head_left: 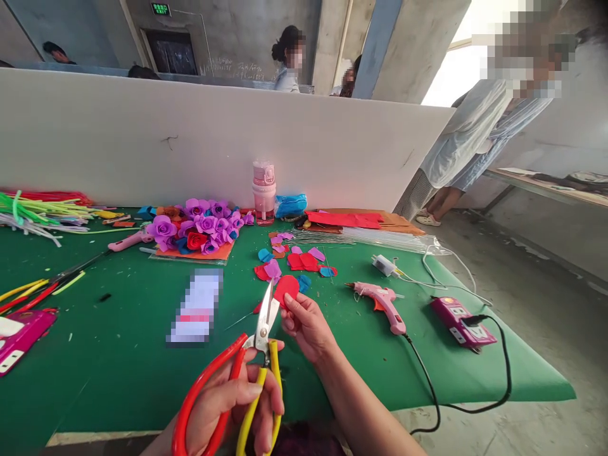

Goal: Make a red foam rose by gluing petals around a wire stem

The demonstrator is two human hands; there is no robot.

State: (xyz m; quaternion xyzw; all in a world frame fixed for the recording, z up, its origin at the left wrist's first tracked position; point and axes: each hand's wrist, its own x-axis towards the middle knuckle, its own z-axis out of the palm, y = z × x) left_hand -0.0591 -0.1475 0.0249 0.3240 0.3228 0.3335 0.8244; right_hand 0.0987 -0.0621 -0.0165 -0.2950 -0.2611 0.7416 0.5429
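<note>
My left hand (228,405) is closed around the red and yellow handles of a pair of scissors (260,329), whose blades point up and away. My right hand (306,326) pinches a round red felt piece (286,290) just right of the blade tips. The blades are slightly apart and touch the piece's left edge. Both hands hover over the near part of a green table (118,354).
Cut red, purple and blue pieces (294,259) lie beyond my hands. A pink glue gun (382,301) and a pink plug box (463,323) with cables lie to the right. Purple foam roses (199,228), a pink bottle (264,193) and pipe cleaners (38,212) line the white partition (190,139). A person (475,139) stands at right.
</note>
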